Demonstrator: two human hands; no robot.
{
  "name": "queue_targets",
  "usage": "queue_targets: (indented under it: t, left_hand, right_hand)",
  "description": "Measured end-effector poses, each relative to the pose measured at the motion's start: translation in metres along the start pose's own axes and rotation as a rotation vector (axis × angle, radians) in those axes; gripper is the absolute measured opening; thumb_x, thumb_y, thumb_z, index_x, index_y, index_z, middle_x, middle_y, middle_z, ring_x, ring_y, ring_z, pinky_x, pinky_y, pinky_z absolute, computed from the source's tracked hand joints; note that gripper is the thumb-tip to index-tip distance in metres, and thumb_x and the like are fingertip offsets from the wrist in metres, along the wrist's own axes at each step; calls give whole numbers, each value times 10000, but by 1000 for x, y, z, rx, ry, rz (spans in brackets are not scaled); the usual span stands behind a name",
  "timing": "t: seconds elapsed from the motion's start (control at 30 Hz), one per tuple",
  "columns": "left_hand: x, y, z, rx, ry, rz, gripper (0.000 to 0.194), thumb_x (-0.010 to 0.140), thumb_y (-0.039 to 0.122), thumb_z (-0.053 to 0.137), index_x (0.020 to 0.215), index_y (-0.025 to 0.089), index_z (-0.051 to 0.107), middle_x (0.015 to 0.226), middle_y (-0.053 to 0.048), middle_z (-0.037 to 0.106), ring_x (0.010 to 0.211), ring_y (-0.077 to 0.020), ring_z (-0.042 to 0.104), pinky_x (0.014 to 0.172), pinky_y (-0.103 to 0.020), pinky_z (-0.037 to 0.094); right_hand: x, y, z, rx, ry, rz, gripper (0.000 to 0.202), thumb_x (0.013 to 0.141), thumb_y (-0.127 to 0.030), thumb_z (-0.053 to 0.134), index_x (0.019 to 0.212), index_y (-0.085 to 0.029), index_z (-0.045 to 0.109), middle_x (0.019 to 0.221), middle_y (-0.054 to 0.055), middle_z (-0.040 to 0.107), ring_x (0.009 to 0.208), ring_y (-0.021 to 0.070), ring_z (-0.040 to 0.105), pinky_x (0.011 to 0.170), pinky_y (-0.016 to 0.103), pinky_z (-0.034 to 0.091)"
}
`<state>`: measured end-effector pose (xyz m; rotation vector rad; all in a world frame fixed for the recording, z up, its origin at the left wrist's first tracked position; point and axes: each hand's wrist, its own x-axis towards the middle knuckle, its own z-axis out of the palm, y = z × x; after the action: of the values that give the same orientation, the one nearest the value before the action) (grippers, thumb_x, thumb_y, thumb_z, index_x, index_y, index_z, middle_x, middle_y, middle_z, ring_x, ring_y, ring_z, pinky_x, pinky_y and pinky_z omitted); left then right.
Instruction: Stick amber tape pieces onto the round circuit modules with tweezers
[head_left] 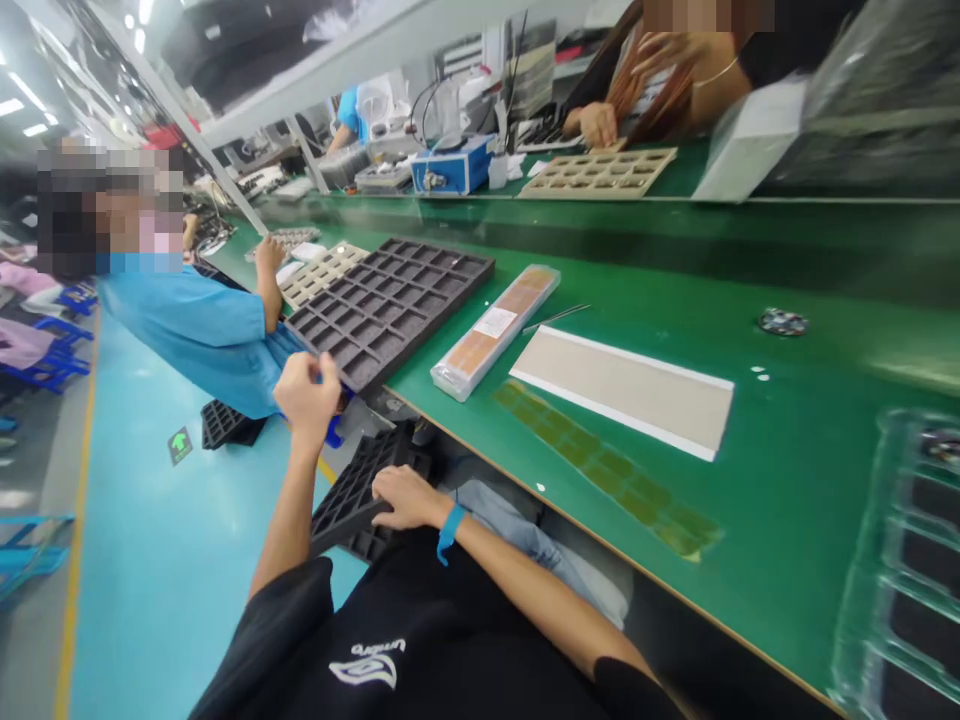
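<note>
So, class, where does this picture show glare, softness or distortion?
Head view: ceiling lights burn white at upper left, and the blue floor carries a pale sheen. Head view: the clear plastic tray at lower right looks smeared. Head view: the scene leans and seems stretched towards the edges, probably wide-lens distortion.

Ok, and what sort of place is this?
Probably a factory floor for assembling small parts: a blue-shirted worker is at the same long green bench, a gridded tray lies on it, and a green arrow marks the floor.
</note>
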<state>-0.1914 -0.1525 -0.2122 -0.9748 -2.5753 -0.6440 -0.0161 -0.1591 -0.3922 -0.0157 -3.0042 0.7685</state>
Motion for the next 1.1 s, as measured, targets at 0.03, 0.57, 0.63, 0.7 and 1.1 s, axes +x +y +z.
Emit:
queue_targets:
  t: [0.03, 0.57, 0.63, 0.7, 1.1]
  left_hand:
    - [-18, -25, -4, 2, 44, -65, 294, 1149, 392, 624, 993, 151, 689, 1006, -50, 704, 983, -197, 692, 978, -404, 599]
    - [-90, 58, 14, -371, -74, 652, 369, 1097, 449, 475, 1016, 232, 763, 1152, -139, 811, 1142, -274, 762, 1061, -398, 598]
    - [-72, 104, 28, -345, -183, 790, 380, 1058, 456, 607, 1325, 245, 777, 1560, -144, 700, 1360, -329, 695, 1135, -434, 577]
    - [-60, 138, 42, -243, -288, 868, 529, 1020, 408, 690, 1530, 266, 700, 1717, -164, 569, 1326, -383, 696, 1070, -462, 599]
    - [-64, 84, 27, 29, -143, 809, 512, 1095, 310, 553, 1575, 185, 682, 1237, -215, 699, 1029, -348, 698, 873, -450, 568]
  right_hand:
    - [1, 2, 2, 12, 12, 40, 476, 1095, -497, 745, 1426, -161, 682, 1431, 129, 687, 1294, 268, 702, 1116, 506, 646]
    - [-1, -48, -7, -26, -86, 192, 398, 1101, -454, 747, 1360, -153, 705, 1330, 108, 721, 1174, 223, 734, 1031, 437, 677]
    - [-38, -53, -42, -50, 30, 209, 362, 1107, -462, 738, 1295, -153, 722, 1253, 90, 738, 1114, 203, 737, 1008, 415, 674]
    - [-87, -58, -79, -102, 202, 283, 320, 1126, -455, 705, 1238, -156, 732, 1158, 64, 747, 1052, 185, 732, 998, 400, 657]
    - [-274, -32, -137, -621, 784, 869, 270, 1157, -233, 543, 1216, -252, 805, 1386, 67, 787, 1327, 301, 645, 1069, 496, 563]
